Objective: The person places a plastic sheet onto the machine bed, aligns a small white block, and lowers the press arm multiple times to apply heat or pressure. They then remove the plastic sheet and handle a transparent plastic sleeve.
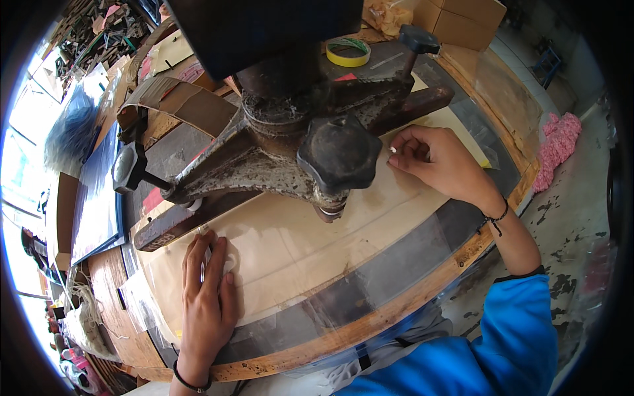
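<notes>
Both our hands rest on the cream sheet under the press. Our left hand lies flat, fingers extended, gripping nothing. Our right hand is half curled, fingertips pressing the sheet on the table.

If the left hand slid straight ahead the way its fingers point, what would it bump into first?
Probably the dark wooden bar just beyond the left hand's fingertips, under the rusty press. Depth is hard to judge.
</notes>
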Action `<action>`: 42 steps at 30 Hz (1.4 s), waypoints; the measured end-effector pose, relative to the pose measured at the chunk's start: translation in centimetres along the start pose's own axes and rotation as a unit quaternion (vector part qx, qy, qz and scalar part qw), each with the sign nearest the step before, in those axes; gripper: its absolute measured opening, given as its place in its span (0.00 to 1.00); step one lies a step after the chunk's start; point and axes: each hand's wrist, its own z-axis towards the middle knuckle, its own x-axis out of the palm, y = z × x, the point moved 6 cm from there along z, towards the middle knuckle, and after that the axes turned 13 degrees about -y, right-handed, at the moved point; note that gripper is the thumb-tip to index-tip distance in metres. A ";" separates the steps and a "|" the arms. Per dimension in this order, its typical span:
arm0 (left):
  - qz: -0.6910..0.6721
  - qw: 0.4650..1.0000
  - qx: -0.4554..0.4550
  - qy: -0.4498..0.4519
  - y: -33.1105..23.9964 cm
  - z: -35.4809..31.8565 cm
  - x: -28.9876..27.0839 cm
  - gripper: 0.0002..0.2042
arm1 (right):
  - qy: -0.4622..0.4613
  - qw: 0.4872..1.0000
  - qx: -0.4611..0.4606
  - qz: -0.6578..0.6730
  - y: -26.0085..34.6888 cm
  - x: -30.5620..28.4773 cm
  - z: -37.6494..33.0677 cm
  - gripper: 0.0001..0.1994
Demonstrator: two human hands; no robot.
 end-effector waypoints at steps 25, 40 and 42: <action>0.014 0.997 0.054 -0.051 0.0 0.0 -0.7 0.21 | -0.128 0.979 -0.142 -0.071 0.6 -0.5 -2.8 0.11; 0.155 0.983 -0.074 -0.058 5.7 -4.4 -4.6 0.27 | -0.016 0.971 -0.214 -0.109 -0.5 -1.2 -4.9 0.13; 0.161 0.975 -0.139 -0.062 8.2 -5.7 -6.3 0.26 | -0.009 0.972 -0.210 -0.105 -0.4 -1.4 -4.9 0.13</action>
